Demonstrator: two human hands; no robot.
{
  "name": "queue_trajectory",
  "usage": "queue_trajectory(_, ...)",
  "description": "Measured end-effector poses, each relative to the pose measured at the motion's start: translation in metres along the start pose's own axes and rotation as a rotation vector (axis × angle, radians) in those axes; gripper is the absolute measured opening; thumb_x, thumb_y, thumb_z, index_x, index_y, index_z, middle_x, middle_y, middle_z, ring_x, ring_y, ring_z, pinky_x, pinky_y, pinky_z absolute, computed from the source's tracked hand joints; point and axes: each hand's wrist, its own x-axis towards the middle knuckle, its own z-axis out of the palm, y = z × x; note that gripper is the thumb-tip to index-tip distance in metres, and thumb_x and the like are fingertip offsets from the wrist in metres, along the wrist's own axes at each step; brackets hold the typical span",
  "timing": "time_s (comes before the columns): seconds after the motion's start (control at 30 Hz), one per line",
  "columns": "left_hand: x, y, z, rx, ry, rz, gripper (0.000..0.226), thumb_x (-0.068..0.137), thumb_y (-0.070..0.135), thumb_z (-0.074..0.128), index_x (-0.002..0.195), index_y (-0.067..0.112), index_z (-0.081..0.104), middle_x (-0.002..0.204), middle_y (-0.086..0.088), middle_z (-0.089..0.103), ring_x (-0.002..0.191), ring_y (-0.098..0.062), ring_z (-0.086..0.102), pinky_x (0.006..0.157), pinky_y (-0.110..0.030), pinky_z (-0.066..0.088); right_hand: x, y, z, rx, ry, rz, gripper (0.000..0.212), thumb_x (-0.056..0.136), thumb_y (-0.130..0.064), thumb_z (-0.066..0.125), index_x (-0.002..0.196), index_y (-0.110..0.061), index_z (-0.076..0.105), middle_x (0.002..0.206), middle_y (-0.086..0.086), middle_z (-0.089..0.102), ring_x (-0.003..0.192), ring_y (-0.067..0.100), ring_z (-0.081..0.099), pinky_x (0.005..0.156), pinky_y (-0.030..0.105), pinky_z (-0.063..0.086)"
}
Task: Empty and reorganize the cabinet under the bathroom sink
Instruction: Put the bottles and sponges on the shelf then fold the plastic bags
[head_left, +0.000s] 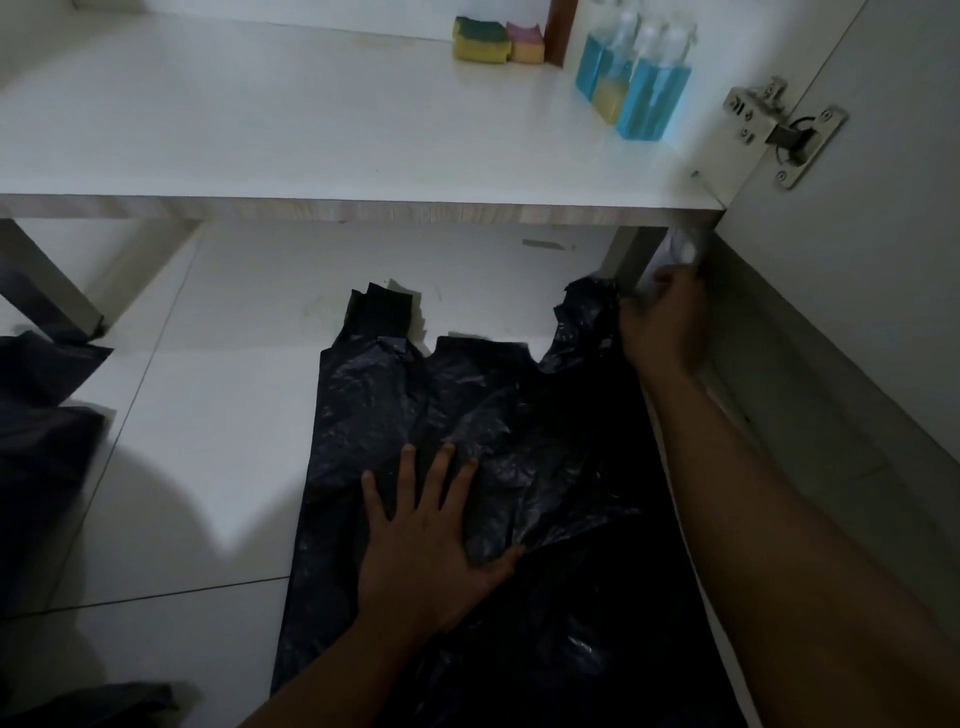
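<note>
A black plastic bag (519, 415) lies spread flat on the white tiled floor in front of the open cabinet. My left hand (431, 535) presses flat on its middle with the fingers spread. My right hand (662, 322) is at the bag's far right handle, beside the cabinet door, fingers curled around a blurred pale thing; what it is I cannot tell. On the white cabinet shelf (311, 130) stand several clear bottles of blue and yellow liquid (639, 78) and two sponges (498, 41).
The open cabinet door (857, 208) with its metal hinge (779, 130) stands at the right. Another dark bag (47, 415) lies at the left edge, and a third dark piece (93, 706) at the bottom left. A cabinet leg (47, 280) angles down at the left.
</note>
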Motion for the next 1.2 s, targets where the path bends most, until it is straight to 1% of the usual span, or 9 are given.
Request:
queue_trajectory(0.2,-0.001,0.003,-0.007,-0.012,-0.017,0.003,0.103,0.071,0.097,0.017,0.153,0.035,0.028,0.164,0.007,0.014,0.152,-0.029,-0.004,0.115,-0.066,-0.003,-0.034,0.018,0.022,-0.488,-0.694,0.066,0.049,0.098,-0.054,0.034,0.13,-0.024,0.055,0.141,0.011,0.045,0.131,0.036,0.037,0.105,0.059,0.026)
queue_trajectory(0.37,-0.001,0.004,-0.009,-0.025,-0.033,0.005,0.104,0.071,0.097,0.019,0.15,0.032,0.036,0.162,0.003,0.022,0.151,-0.033,0.003,0.113,-0.069,0.003,-0.053,-0.039,0.047,-0.286,-0.373,-0.216,0.034,0.095,-0.038,0.048,0.122,-0.02,0.06,0.131,0.009,0.055,0.123,0.033,0.047,0.1,0.051,0.033)
queue_trajectory(0.5,0.003,0.0,-0.006,-0.031,-0.052,0.028,0.109,0.07,0.095,0.004,0.154,0.03,0.029,0.164,0.001,0.014,0.15,-0.037,-0.004,0.111,-0.072,-0.002,-0.083,-0.117,0.096,-0.169,-0.704,-0.212,0.038,0.097,-0.047,0.043,0.125,-0.028,0.058,0.127,0.004,0.061,0.122,0.03,0.051,0.104,0.052,0.027)
queue_trajectory(0.6,0.003,-0.003,-0.004,-0.073,-0.054,0.1,0.101,0.083,0.079,-0.007,0.145,0.02,0.046,0.152,-0.012,0.042,0.142,-0.049,0.025,0.103,-0.072,0.013,-0.1,-0.154,0.129,-0.247,-0.89,-0.144,0.05,0.099,-0.051,0.036,0.145,-0.032,0.034,0.144,0.007,0.047,0.134,0.034,0.037,0.11,0.06,0.018)
queue_trajectory(0.7,0.003,-0.005,-0.002,-0.079,0.04,0.135,0.09,0.09,0.07,-0.007,0.138,0.015,0.046,0.14,-0.017,0.055,0.131,-0.053,0.04,0.095,-0.071,0.018,-0.108,-0.173,0.147,-0.151,-0.891,-0.099,0.042,0.094,-0.017,0.053,0.133,-0.032,0.048,0.134,0.005,0.055,0.127,0.031,0.045,0.111,0.056,0.015)
queue_trajectory(0.83,0.001,-0.007,0.0,-0.103,0.037,0.117,0.099,0.083,0.081,-0.002,0.147,0.021,0.044,0.155,-0.012,0.037,0.145,-0.049,0.015,0.105,-0.072,0.009,-0.102,-0.185,0.148,0.071,-0.704,-0.03,0.035,0.085,0.0,0.055,0.104,-0.03,0.06,0.112,-0.003,0.062,0.101,0.021,0.054,0.101,0.04,0.025)
queue_trajectory(0.97,0.0,-0.006,-0.003,-0.122,0.01,0.088,0.11,0.074,0.085,-0.01,0.151,0.022,0.037,0.16,-0.01,0.026,0.148,-0.045,-0.004,0.109,-0.074,0.001,-0.089,-0.185,0.15,0.341,-0.566,-0.045,0.013,0.088,-0.029,0.065,0.094,-0.04,0.061,0.111,-0.007,0.061,0.1,0.016,0.06,0.1,0.05,0.043)
queue_trajectory(1.1,0.0,-0.007,-0.003,-0.092,-0.024,0.072,0.105,0.073,0.091,0.001,0.155,0.03,0.025,0.165,-0.003,0.013,0.148,-0.039,-0.017,0.11,-0.071,-0.007,-0.076,-0.193,0.142,0.141,-0.382,-0.235,0.011,0.089,-0.03,0.064,0.099,-0.032,0.063,0.115,0.0,0.044,0.102,0.023,0.057,0.098,0.049,0.043)
queue_trajectory(1.2,0.0,-0.007,-0.006,-0.113,-0.051,0.064,0.105,0.073,0.09,-0.002,0.155,0.029,0.025,0.164,-0.004,0.013,0.148,-0.039,-0.016,0.11,-0.073,-0.005,-0.081,-0.197,0.142,-0.153,-0.724,-0.332,0.02,0.087,-0.043,0.064,0.097,-0.026,0.067,0.113,-0.003,0.058,0.103,0.019,0.054,0.106,0.056,0.032)
